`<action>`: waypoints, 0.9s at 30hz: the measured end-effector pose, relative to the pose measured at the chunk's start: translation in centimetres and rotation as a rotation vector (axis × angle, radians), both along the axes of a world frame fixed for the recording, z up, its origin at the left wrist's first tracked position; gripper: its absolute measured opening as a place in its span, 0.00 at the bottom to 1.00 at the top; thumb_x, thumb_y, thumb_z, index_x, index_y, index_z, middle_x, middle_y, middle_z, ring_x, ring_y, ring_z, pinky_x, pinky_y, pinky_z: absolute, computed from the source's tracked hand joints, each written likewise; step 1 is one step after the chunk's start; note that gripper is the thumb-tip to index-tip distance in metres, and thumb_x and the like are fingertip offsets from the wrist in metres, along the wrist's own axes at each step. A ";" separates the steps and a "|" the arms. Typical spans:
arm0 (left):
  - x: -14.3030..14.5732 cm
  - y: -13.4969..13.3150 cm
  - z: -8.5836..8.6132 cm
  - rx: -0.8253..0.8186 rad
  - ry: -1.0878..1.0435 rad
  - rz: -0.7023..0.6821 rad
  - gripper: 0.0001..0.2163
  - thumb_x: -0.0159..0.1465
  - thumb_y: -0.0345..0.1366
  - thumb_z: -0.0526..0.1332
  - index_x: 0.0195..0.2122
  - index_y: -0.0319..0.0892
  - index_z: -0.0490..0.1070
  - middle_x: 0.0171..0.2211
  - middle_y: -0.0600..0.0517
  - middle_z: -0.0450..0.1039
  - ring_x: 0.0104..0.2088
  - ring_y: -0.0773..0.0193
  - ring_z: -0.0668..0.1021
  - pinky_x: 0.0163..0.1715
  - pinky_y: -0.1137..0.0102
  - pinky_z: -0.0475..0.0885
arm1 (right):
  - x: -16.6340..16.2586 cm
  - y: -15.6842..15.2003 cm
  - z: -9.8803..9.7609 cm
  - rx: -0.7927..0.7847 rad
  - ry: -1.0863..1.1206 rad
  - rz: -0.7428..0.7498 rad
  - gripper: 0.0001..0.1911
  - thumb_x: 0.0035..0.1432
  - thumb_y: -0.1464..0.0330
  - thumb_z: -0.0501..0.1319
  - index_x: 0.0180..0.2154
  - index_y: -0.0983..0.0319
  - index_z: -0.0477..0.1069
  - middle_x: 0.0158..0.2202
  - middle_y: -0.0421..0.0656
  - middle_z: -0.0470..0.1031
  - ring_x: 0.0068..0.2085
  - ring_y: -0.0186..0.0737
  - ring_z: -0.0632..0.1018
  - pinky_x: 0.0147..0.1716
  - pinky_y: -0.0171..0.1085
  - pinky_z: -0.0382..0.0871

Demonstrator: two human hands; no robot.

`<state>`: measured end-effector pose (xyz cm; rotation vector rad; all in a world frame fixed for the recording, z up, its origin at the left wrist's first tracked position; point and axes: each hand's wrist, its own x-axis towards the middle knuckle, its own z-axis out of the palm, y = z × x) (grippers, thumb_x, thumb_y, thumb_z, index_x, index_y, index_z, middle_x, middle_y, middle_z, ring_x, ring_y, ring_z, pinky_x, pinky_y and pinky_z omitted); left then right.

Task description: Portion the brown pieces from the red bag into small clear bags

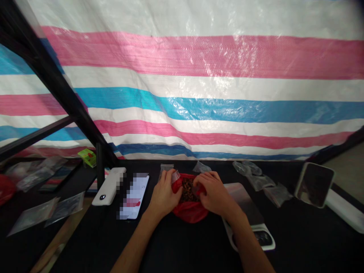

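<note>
A red plastic bag lies open on the black table, with many small brown dried pieces inside it. At its left side, my left hand is closed on the bag's edge, fingers curled, with a bit of clear plastic showing by the fingertips. On the opposite side, my right hand pinches the red rim; its fingertips are partly hidden. Just behind my left hand sits a small clear zip bag. Under my right forearm lies a flat silver-grey device with a white edge.
Left of my hands lie a lit phone and a white device. Clear bags lie at the back right, near a propped dark-faced device. A black frame post slants at left before a striped sheet.
</note>
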<state>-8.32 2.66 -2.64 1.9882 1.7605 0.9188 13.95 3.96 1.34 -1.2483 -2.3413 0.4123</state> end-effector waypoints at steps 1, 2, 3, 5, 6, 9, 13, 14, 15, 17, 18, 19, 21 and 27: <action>0.0 0.0 -0.1 -0.030 0.019 -0.019 0.26 0.62 0.33 0.64 0.62 0.46 0.63 0.56 0.44 0.68 0.51 0.49 0.79 0.51 0.58 0.75 | 0.4 0.1 0.0 -0.018 -0.020 -0.025 0.18 0.43 0.80 0.56 0.35 0.59 0.73 0.37 0.40 0.78 0.44 0.43 0.75 0.55 0.46 0.55; 0.0 0.0 -0.1 -0.052 0.025 -0.041 0.26 0.61 0.29 0.62 0.62 0.46 0.63 0.56 0.44 0.68 0.50 0.50 0.79 0.51 0.58 0.75 | 0.7 0.1 0.0 -0.037 -0.038 -0.047 0.16 0.44 0.80 0.56 0.34 0.59 0.73 0.36 0.40 0.78 0.43 0.42 0.76 0.54 0.45 0.54; -0.1 0.0 -0.1 -0.060 0.017 -0.060 0.26 0.60 0.26 0.61 0.61 0.47 0.64 0.56 0.44 0.68 0.50 0.52 0.79 0.52 0.59 0.74 | 1.0 0.2 0.2 -0.056 -0.055 -0.065 0.14 0.46 0.80 0.55 0.32 0.59 0.73 0.35 0.40 0.79 0.41 0.41 0.76 0.54 0.45 0.53; -0.2 0.2 -0.1 -0.032 -0.036 -0.078 0.25 0.60 0.23 0.58 0.58 0.47 0.66 0.54 0.46 0.69 0.51 0.54 0.79 0.53 0.60 0.74 | 1.4 0.2 0.5 -0.107 -0.083 -0.088 0.12 0.50 0.78 0.55 0.29 0.59 0.74 0.34 0.40 0.80 0.40 0.39 0.77 0.53 0.45 0.51; -0.3 0.3 0.0 0.004 -0.075 -0.080 0.23 0.60 0.22 0.57 0.56 0.47 0.68 0.53 0.46 0.70 0.51 0.55 0.78 0.54 0.60 0.73 | 1.5 0.2 0.7 -0.133 -0.094 -0.098 0.12 0.53 0.78 0.54 0.28 0.60 0.74 0.34 0.40 0.80 0.39 0.39 0.77 0.52 0.45 0.51; -0.4 0.4 0.2 0.147 -0.187 -0.068 0.19 0.61 0.22 0.56 0.52 0.46 0.70 0.48 0.48 0.71 0.50 0.57 0.78 0.54 0.62 0.73 | 1.4 0.1 1.0 -0.166 -0.106 -0.137 0.14 0.58 0.76 0.53 0.32 0.59 0.76 0.35 0.40 0.82 0.39 0.40 0.79 0.53 0.46 0.49; -0.5 0.4 0.3 0.254 -0.227 -0.041 0.18 0.62 0.23 0.56 0.51 0.46 0.71 0.46 0.49 0.71 0.48 0.59 0.78 0.51 0.65 0.73 | 1.0 -0.2 0.3 -0.166 -0.098 -0.066 0.22 0.56 0.77 0.57 0.50 0.55 0.77 0.43 0.40 0.83 0.42 0.41 0.79 0.51 0.44 0.52; -0.5 0.3 0.3 0.246 -0.215 -0.024 0.18 0.62 0.24 0.56 0.51 0.46 0.71 0.47 0.49 0.71 0.48 0.58 0.78 0.52 0.65 0.73 | 0.9 -0.3 0.0 -0.176 -0.094 -0.034 0.23 0.57 0.77 0.57 0.51 0.53 0.76 0.45 0.40 0.83 0.43 0.40 0.79 0.50 0.43 0.53; -0.5 0.3 0.4 0.224 -0.194 -0.006 0.17 0.63 0.25 0.57 0.52 0.46 0.71 0.48 0.48 0.72 0.49 0.58 0.78 0.53 0.64 0.73 | 0.9 -0.3 -0.3 -0.185 -0.090 -0.009 0.22 0.59 0.76 0.58 0.51 0.53 0.77 0.45 0.40 0.83 0.44 0.40 0.79 0.50 0.43 0.53; -0.5 0.3 0.4 0.145 -0.134 0.015 0.17 0.64 0.28 0.57 0.53 0.47 0.71 0.51 0.48 0.73 0.52 0.55 0.78 0.54 0.62 0.72 | 0.7 -0.2 -0.7 -0.191 -0.087 0.013 0.16 0.62 0.74 0.60 0.48 0.53 0.77 0.44 0.39 0.82 0.45 0.40 0.79 0.50 0.43 0.55; -0.5 0.3 0.4 0.099 -0.106 0.013 0.16 0.65 0.29 0.57 0.53 0.47 0.71 0.52 0.48 0.74 0.53 0.54 0.78 0.55 0.61 0.72 | 0.6 -0.1 -0.8 -0.188 -0.087 0.012 0.12 0.63 0.72 0.61 0.46 0.54 0.77 0.44 0.40 0.81 0.45 0.41 0.78 0.50 0.43 0.56; -0.4 0.3 0.4 0.051 -0.085 0.000 0.15 0.66 0.30 0.57 0.53 0.47 0.71 0.52 0.48 0.75 0.53 0.53 0.78 0.56 0.60 0.71 | 0.5 0.0 -0.9 -0.183 -0.087 0.003 0.10 0.63 0.71 0.61 0.44 0.55 0.77 0.44 0.40 0.81 0.44 0.41 0.78 0.50 0.43 0.57; -0.2 0.3 0.2 -0.046 -0.078 -0.044 0.14 0.68 0.32 0.55 0.53 0.47 0.72 0.52 0.48 0.77 0.54 0.53 0.79 0.56 0.59 0.71 | 0.4 0.1 -0.9 -0.176 -0.076 -0.021 0.07 0.63 0.70 0.63 0.43 0.57 0.76 0.44 0.41 0.79 0.44 0.42 0.78 0.49 0.42 0.60; 0.3 0.4 -0.1 -0.142 -0.313 -0.076 0.13 0.69 0.35 0.53 0.49 0.46 0.75 0.50 0.49 0.80 0.51 0.56 0.80 0.55 0.62 0.70 | 0.1 -0.6 -0.6 -0.334 0.147 0.123 0.23 0.52 0.83 0.56 0.46 0.56 0.74 0.50 0.41 0.74 0.37 0.35 0.77 0.37 0.34 0.69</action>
